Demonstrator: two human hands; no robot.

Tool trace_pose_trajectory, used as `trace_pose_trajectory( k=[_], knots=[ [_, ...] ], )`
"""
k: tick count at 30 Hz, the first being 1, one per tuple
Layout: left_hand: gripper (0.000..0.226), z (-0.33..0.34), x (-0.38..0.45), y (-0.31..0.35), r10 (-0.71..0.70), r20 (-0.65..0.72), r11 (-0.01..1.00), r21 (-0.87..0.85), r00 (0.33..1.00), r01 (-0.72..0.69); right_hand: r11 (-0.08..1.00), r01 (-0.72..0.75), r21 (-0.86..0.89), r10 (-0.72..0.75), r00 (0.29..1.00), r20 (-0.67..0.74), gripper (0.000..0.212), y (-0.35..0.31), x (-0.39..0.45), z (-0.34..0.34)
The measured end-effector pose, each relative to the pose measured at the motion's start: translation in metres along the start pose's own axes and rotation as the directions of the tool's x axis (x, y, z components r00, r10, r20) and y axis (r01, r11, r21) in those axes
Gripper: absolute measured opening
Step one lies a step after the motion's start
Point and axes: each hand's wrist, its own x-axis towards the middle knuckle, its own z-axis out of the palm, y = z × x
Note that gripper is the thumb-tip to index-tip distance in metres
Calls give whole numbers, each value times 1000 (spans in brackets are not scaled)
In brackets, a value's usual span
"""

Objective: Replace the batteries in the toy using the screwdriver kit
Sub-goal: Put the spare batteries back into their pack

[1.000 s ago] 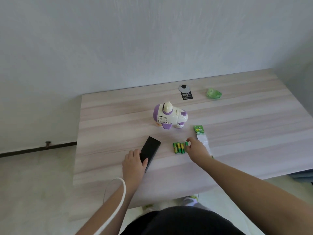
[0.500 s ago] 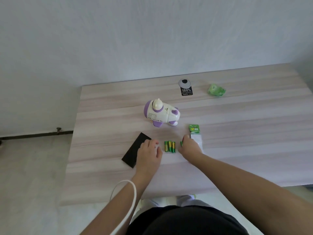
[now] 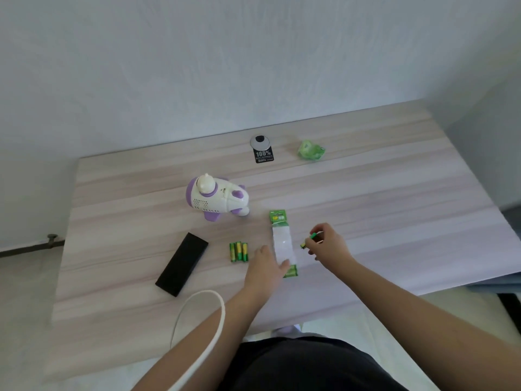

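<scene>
Head view, change: the left hand (image 3: pixel 266 266) has left the flat black rectangular screwdriver case (image 3: pixel 181 264) and now lies on the clear-and-green battery packet (image 3: pixel 282 244); the right hand (image 3: pixel 328 246) has lifted away from the row.
Meaning: probably unpacking fresh cells; the toy is unopened.
Left grip: open, fingers flat on the packet.
Right grip: closed, pinching 1 green-and-yellow battery (image 3: pixel 308 240).
Loose cells: 3 green-and-yellow batteries (image 3: pixel 238 251) lie on the pale wood-grain worktop (image 3: pixel 380 210).
Toy: the white-and-purple plastic toy (image 3: pixel 217 200) stands beyond them, untouched.
</scene>
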Motion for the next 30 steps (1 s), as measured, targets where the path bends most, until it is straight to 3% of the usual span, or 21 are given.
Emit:
trace_pose_trajectory(
  k=[6, 12, 17, 20, 23, 26, 30],
  knots=[
    [85, 29, 7, 23, -59, -87, 989, 127, 994, 70, 999, -25, 36, 25, 1000, 3, 15, 14, 2, -10],
    [71, 31, 10, 21, -35, -151, 979, 194, 988, 65, 994, -20, 106, 17, 999, 28, 14, 16, 2, -16],
    [63, 21, 11, 20, -46, -77, 996, -78, 996, 40, 979, 19, 202, -29, 998, 49, 13, 12, -4, -23],
    [56, 1, 4, 28, -23, -32, 955, -296, 999, 13, 962, 80, 261, -90, 996, 27, 9, -1, -13, -33],
    [48, -23, -10, 47, 30, -76, 903, -426, 997, -60, 930, 175, 322, -176, 984, -25, 7, -20, -25, -47],
    [45, -48, -22, 66, 94, -111, 804, -578, 989, -141, 897, 305, 319, -298, 952, -73, 13, -47, -41, -65],
    [45, -76, -36, 85, 163, -145, 597, -773, 976, -215, 850, 467, 244, -449, 884, -128, 14, -82, -64, -84]
  ],
)
